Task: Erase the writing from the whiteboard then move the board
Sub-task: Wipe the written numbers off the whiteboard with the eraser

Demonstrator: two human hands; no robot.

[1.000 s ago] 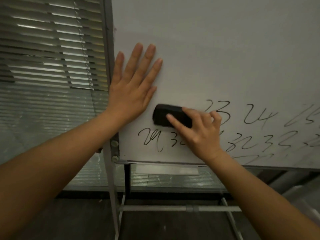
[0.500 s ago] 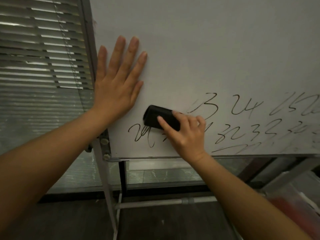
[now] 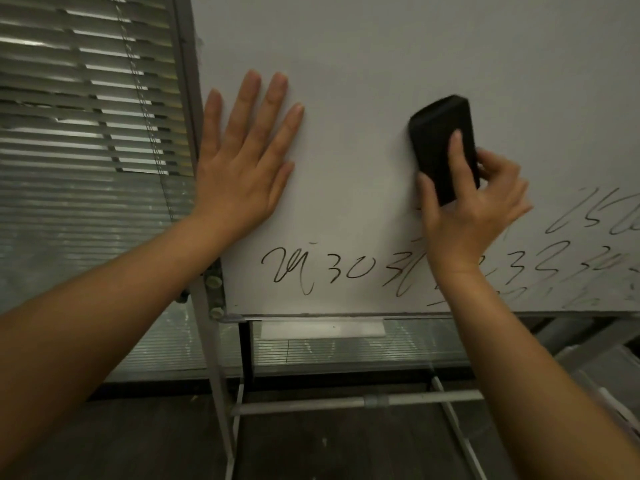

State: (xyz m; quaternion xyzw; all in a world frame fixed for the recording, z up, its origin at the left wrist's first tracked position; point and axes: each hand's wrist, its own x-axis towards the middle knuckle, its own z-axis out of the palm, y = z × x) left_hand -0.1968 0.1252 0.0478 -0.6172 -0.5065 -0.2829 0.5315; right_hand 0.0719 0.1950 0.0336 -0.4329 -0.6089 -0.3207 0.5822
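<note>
Whiteboard [image 3: 381, 64] bare above — right hand [image 3: 474, 206] grips eraser [image 3: 441, 147] there.

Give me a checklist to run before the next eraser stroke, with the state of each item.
1. Eraser gripped by the right hand: ok.
2. Left hand flat on the whiteboard, bracing it: ok.
3. Eraser face pressed against the board: cannot tell, blurred.
4. Writing cleared: not ok; the bottom row of numbers remains.
5. Marks to the right cleared: not ok, some only smeared.
6. Board ready to move: not ok.
</note>
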